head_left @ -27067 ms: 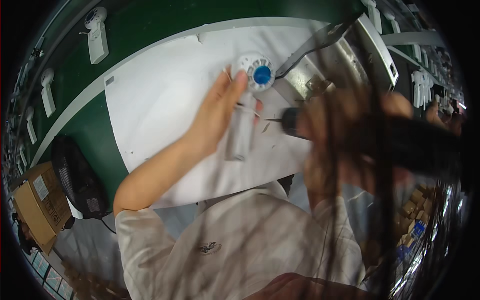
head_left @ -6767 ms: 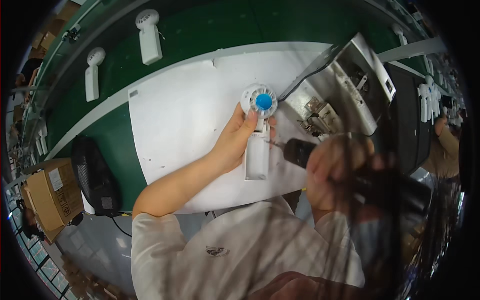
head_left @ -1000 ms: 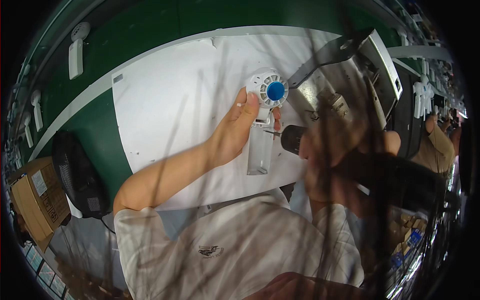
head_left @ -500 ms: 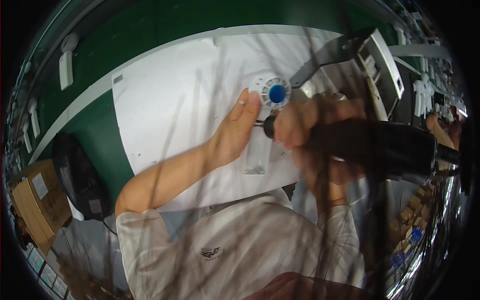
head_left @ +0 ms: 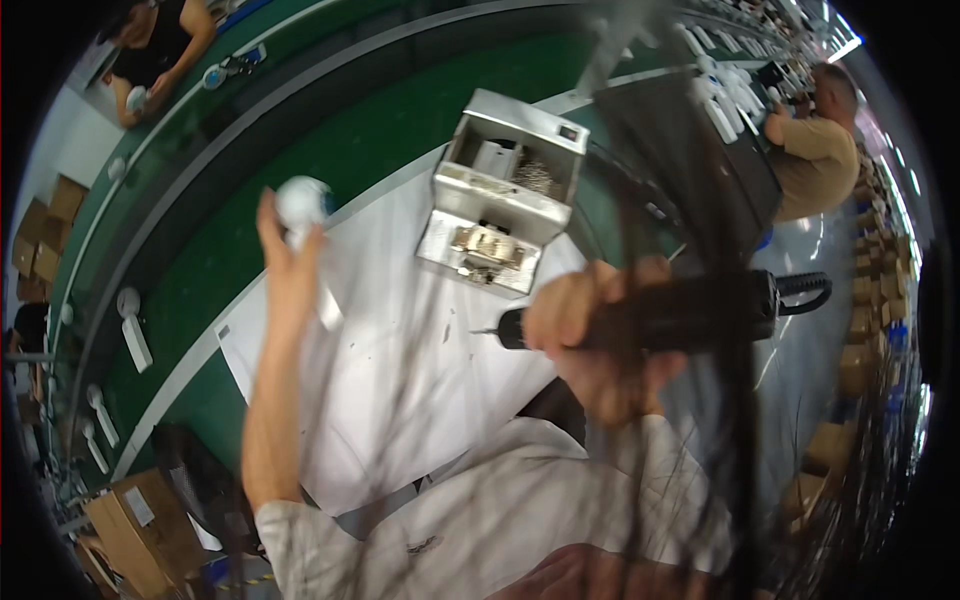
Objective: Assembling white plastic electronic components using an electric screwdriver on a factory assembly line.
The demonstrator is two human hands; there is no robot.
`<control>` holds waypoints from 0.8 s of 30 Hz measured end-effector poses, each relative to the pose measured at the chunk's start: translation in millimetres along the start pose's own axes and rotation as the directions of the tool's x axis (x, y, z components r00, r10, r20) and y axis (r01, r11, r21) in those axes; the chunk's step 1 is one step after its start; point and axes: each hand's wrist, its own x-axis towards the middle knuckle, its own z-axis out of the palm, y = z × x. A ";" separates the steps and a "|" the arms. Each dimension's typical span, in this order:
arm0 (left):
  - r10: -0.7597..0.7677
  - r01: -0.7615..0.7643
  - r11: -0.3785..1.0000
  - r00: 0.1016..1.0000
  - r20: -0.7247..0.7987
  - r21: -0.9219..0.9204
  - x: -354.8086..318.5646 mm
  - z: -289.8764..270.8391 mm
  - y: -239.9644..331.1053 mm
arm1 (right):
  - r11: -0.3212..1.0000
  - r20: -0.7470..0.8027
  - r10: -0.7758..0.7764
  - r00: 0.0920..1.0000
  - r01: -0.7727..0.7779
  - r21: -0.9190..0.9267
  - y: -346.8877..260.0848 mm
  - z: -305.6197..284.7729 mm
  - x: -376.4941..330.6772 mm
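Observation:
My left hand point(head_left: 288, 262) is raised over the far left edge of the white work sheet point(head_left: 400, 350), fingers closed round a white round-headed device with a handle point(head_left: 302, 203). A bit of blue shows on the head's right side; part of the handle extends below my hand. My right hand point(head_left: 562, 312) grips a black electric screwdriver point(head_left: 690, 312), held level over the sheet's right side with its thin bit pointing left. Bit and device are well apart. Whether a screw sits on the bit is too small to tell. Dark strands blur parts of the view.
Beyond the screwdriver stands a metal screw feeder point(head_left: 525, 116) with small metal parts inside. A green conveyor belt point(head_left: 390, 130) carries more white devices point(head_left: 134, 335). Co-workers sit at far left point(head_left: 160, 50) and right point(head_left: 820, 150). A cardboard box point(head_left: 150, 520) stands lower left.
My left hand has carried the device left and away from the screwdriver, toward the belt. The screwdriver has backed off and dropped slightly. The whole view has swung right.

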 end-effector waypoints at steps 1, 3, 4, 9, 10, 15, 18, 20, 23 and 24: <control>0.084 -0.066 0.960 0.995 -0.058 0.271 26.8 -15.8 -12.1 | 0.999 0.022 0.007 1.000 -0.006 -0.034 -15.3 -8.0 -6.6; 0.057 0.018 0.682 0.995 -0.078 0.731 75.8 -46.4 -48.4 | 0.996 -0.007 0.011 1.000 -0.012 -0.092 -47.9 -33.1 -32.4; -0.063 0.117 0.462 0.993 -0.098 0.879 95.9 -51.4 -59.9 | 0.992 -0.056 0.009 0.998 -0.016 -0.129 -71.3 -41.0 -43.7; 0.496 -0.527 0.842 0.841 0.217 0.117 62.5 137.1 138.2 | 0.941 -0.375 -0.080 0.923 -0.054 -0.334 -128.7 -102.1 -145.4; 0.483 -0.520 0.854 0.784 0.391 -0.012 41.6 196.8 190.3 | 0.918 -0.499 -0.161 0.851 -0.056 -0.392 -136.9 -110.5 -158.0; 0.644 -0.850 0.523 0.344 0.683 -0.066 86.1 519.1 206.6 | 0.898 -0.629 -0.238 0.740 -0.079 -0.432 -174.7 -153.1 -168.5; 0.627 -0.886 0.431 0.429 0.650 0.169 129.9 680.1 191.5 | 0.874 -0.674 -0.291 0.679 -0.098 -0.476 -192.8 -166.3 -176.5; 0.596 -0.806 0.491 0.587 0.548 0.330 150.4 748.4 194.6 | 0.855 -0.729 -0.337 0.596 -0.130 -0.502 -204.3 -184.0 -186.0; 0.255 -0.684 0.486 0.707 0.660 0.544 168.5 796.3 204.8 | 0.829 -0.805 -0.406 0.433 -0.197 -0.524 -213.6 -197.1 -188.0; 0.143 -0.617 0.545 0.735 0.663 0.567 166.2 799.0 216.9 | 0.821 -0.819 -0.432 0.378 -0.211 -0.530 -213.9 -200.0 -188.0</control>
